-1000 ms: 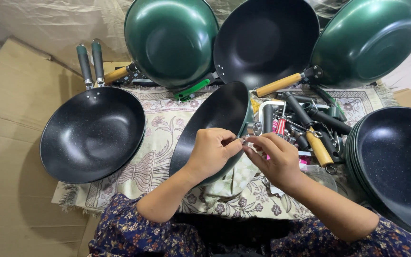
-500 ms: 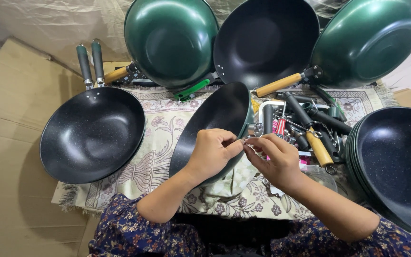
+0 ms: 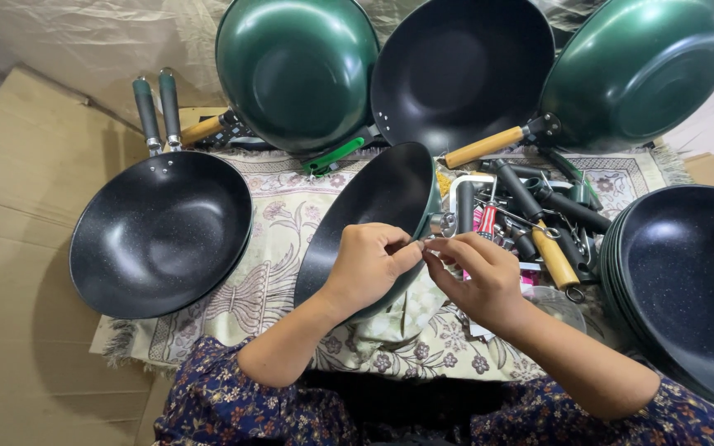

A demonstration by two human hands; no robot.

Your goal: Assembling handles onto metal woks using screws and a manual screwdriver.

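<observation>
My left hand [image 3: 367, 266] steadies the tilted dark pan [image 3: 373, 216] at its rim above the patterned cloth [image 3: 278, 223] so my right hand [image 3: 477, 277], fingertips pinched on a small metal piece [image 3: 425, 242], can work there.

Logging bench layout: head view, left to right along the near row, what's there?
Black pan with two handles → left hand on the tilted pan → right hand → loose handles pile → stacked black pans.
</observation>
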